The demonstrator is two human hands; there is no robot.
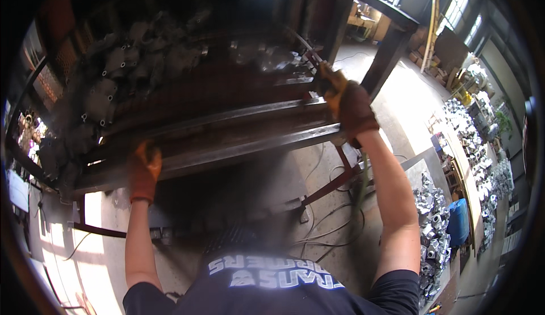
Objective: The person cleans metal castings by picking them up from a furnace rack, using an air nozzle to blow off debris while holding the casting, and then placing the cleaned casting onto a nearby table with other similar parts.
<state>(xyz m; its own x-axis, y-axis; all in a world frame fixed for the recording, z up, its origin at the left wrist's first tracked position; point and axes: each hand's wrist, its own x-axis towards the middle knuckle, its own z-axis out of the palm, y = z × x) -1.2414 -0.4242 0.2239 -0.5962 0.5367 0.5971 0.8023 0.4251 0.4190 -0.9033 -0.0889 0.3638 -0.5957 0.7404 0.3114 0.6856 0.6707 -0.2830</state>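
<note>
My left hand point(146, 172), in an orange work glove, is at the front rail point(238, 155) of a dark metal frame. Its fingers are blurred and in shadow, so their grip cannot be made out. Farther right, my right hand point(353, 107), in a worn orange-brown glove, is closed around a slim tool point(313, 57) whose kind is unclear. The tool points up and left over the frame, and a greenish hose point(363, 181) hangs below that hand. Many small grey metal castings point(113, 59) lie heaped in the dark beyond the frame.
A big heap of grey metal parts point(432, 224) is at the right, beside a blue plastic drum point(458, 222). More parts point(474, 139) stretch along the far right. Loose cables point(326, 224) lie on the floor below the frame. A dark steel post point(389, 59) rises beyond my right hand.
</note>
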